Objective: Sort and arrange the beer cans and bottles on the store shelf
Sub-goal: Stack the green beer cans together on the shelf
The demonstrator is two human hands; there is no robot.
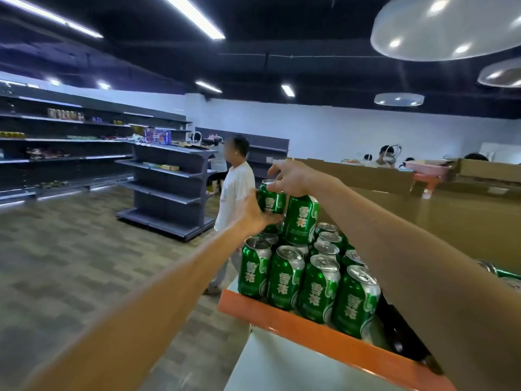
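- Glossy green can (271, 201), a metal cylinder, sits at second-tier height, touching a stacked can (301, 218).
- Right hand (290, 176) curls its fingers over the can's rim; left hand (253, 213) wraps its side.
- Upright silver-topped cans (318, 286) fill the orange-edged shelf (282, 320).

Left arm (169, 292): bare, stretched way out from the bottom left, running diagonally up toward the middle.
Left hand (255, 211): cupped round the left side of a green can (272, 203), thumb hooked across its lower front.
Right arm (408, 249): bare too, comes in from the right edge, reaching forward above the left one.
Right hand (293, 177): over the top of the same can, wrist bent down, fingers (277, 168) curled and pinching the rim from above.
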